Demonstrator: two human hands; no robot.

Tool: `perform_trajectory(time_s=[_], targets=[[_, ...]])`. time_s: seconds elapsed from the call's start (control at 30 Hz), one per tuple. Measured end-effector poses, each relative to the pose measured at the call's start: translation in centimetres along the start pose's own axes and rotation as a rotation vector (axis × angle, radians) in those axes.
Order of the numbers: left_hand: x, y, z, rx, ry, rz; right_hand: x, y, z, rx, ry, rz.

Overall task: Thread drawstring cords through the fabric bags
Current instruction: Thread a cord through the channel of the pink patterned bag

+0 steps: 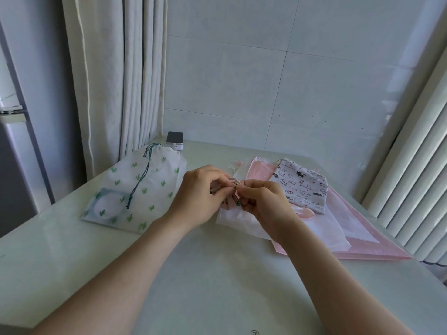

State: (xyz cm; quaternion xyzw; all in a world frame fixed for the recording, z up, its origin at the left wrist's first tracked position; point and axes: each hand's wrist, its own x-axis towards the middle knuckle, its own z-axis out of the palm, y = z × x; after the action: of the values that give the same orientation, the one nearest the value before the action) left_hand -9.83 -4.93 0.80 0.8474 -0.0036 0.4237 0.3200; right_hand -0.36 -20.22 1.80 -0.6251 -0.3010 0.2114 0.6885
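I see a pale table [217, 274] filling the lower frame, with a cream curtain [116, 81] hanging in the upper left. At right of centre lies a fanned stack of pink bags [362, 238], flat on the table. Left of centre is a frosted bag with a green cactus print [145, 189], its dark green cord [140, 182] trailing loose across its face. A cat-print bag [302, 187] rests on top of the pink stack, toward its far end. A white bag [239, 218] lies in the middle, overlapping the near left edge of the stack.

My left hand [198, 189] and right hand [263, 201] meet just above that white bag, fingertips close together. The left grips its bunched top edge; the right pinches what looks like a pale cord [234, 181] looping up between the two, though the fingers hide most of it. A small dark-topped box [174, 140] sits at the table's far edge by the curtain.
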Motion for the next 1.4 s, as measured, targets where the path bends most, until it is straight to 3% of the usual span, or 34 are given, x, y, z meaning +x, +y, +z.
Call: perform_trajectory(time_s=[0.07,0.2,0.3,0.7,1.07,1.27,1.4], targets=[[-0.2,0.3,0.2,0.063,-0.033,-0.018,0.0,0.0,0.0,-0.027,0.009,-0.021],[-0.5,1.0,0.4,0.173,-0.208,-0.246,-0.2,0.2,0.2,-0.116,-0.034,-0.066],[-0.3,1.1,-0.1,0.159,-0.215,-0.307,-0.3,0.3,0.5,-0.157,-0.019,-0.088],[0.5,1.7,-0.8,-0.258,-0.174,-0.473,-0.3,0.1,0.2,-0.157,0.04,-0.111],[0.2,1.7,-0.6,-0.098,-0.035,-0.457,-0.4,0.1,0.0,-0.185,0.122,-0.131],[-0.2,2.4,-0.4,-0.322,-0.237,-0.505,-0.8,-0.2,0.3,-0.201,0.109,-0.141],[-0.3,1.8,-0.5,-0.243,-0.213,-0.389,-0.7,-0.4,0.0,-0.197,0.138,-0.133]])
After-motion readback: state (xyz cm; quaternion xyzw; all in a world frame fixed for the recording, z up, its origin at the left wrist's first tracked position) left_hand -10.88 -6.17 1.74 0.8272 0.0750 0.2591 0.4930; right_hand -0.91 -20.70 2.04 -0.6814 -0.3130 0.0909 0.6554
